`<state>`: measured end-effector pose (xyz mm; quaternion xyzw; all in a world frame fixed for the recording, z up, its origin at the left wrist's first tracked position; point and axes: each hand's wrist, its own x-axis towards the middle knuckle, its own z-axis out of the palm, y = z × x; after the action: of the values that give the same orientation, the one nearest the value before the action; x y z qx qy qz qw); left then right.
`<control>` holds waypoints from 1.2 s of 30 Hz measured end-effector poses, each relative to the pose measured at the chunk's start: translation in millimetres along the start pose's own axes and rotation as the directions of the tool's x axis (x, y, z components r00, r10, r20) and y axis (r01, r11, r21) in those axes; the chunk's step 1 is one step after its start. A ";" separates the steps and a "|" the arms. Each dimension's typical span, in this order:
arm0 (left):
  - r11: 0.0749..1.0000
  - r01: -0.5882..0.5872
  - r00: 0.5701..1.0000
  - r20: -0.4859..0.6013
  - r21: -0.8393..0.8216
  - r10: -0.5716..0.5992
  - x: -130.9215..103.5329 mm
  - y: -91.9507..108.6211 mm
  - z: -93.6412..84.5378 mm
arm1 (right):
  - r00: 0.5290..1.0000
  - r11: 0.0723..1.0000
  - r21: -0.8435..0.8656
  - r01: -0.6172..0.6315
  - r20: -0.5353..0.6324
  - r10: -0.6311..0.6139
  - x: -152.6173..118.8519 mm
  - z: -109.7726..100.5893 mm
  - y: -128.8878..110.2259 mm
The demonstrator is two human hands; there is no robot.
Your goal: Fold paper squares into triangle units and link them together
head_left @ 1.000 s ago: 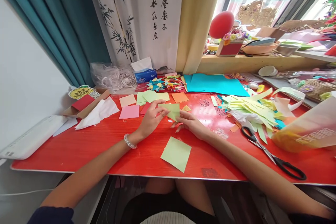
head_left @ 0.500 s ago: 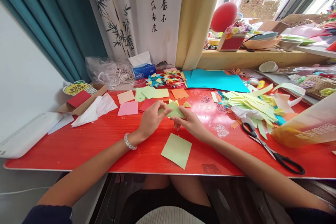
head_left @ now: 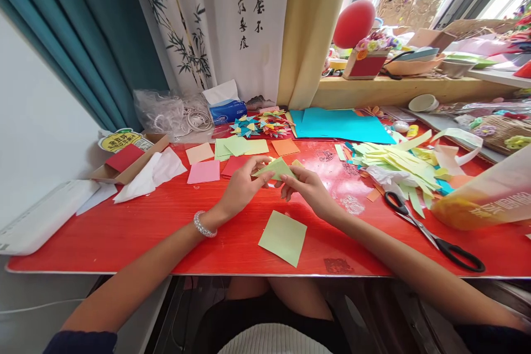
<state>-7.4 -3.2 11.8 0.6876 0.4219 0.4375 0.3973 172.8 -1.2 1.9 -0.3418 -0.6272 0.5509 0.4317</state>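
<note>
Green paper piece [head_left: 276,168], folded, held in both hands

Item one: green paper piece, roughly triangular in outline, raised above the red table [head_left: 136,232] between the two hands. Left hand [head_left: 243,181]: thumb and fingers pinching its left part; bracelet [head_left: 204,224] of clear beads at the wrist. Right hand [head_left: 309,189]: thumb and fingertips gripping its right part, lower fingers curled.

Nearer the table's front edge: one pale green square sheet [head_left: 283,238], flat, set at an angle, touching neither hand.

Beyond and left of the hands: pink square [head_left: 203,172], peach square [head_left: 199,152], red square [head_left: 233,165], partly hidden by the left hand; several overlapping light green squares [head_left: 237,145]; orange square [head_left: 285,147].

Behind these: multicoloured folded paper pieces [head_left: 261,125], in a cluster; blue tissue pack [head_left: 229,112], beside them; bright blue sheets [head_left: 342,125], to their right.

Right side: heap of pale paper strips [head_left: 400,161]; scissors [head_left: 431,237], black-handled, lying diagonally, blades towards each other; printed bag [head_left: 487,193], white and orange.

Left side: open cardboard tray [head_left: 156,150], red paper [head_left: 124,157] within; crumpled white tissue [head_left: 151,175] beside it.
</note>
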 end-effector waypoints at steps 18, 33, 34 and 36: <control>0.996 0.024 1.000 -0.012 -0.084 -0.025 0.5 -3.8 0.3 | 1.000 1.000 -0.015 -0.026 0.004 0.026 -0.9 -0.6 1.9; 0.995 0.063 0.998 -0.025 -0.079 -0.066 0.2 -3.3 2.5 | 0.999 0.999 -0.004 -0.034 0.008 0.034 -1.1 0.2 4.9; 0.994 0.064 0.997 -0.025 -0.084 -0.066 -0.1 -3.3 2.7 | 0.999 0.999 -0.006 -0.037 0.007 0.037 -1.3 0.5 4.5; 0.993 0.069 0.997 -0.025 -0.095 -0.072 -0.1 -3.3 2.5 | 0.999 0.999 -0.013 -0.044 0.004 0.044 -1.9 1.1 3.2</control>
<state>-5.8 -2.7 8.0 0.6466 0.4305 0.4523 0.4383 172.4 -2.8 -1.6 -0.3572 -0.6238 0.5571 0.4159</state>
